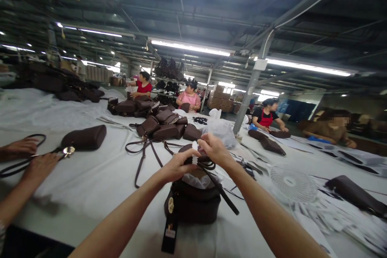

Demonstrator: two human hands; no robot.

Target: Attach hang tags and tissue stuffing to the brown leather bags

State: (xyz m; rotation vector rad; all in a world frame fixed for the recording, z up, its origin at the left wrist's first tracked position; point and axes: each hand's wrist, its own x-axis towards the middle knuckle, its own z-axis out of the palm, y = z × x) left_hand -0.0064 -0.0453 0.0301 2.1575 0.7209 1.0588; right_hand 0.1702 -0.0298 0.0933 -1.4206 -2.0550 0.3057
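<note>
A dark brown handbag point(193, 205) stands upright on the white table point(99, 177) right in front of me, stuffed with white paper, a hang tag dangling at its front. My left hand point(177, 166) and my right hand point(213, 149) meet just above the bag's opening. Both pinch the coiled dark strap point(208, 165) there, and a small white piece shows between the fingers. One end of the strap trails down the bag's right side.
A co-worker's two hands point(30, 157) at the left hold a strap beside another brown bag point(84, 138). A pile of brown bags point(165, 127) lies mid-table, with a clear plastic bag point(222, 129) behind my hands. A small white fan point(292, 183) lies at the right. Several people sit further back.
</note>
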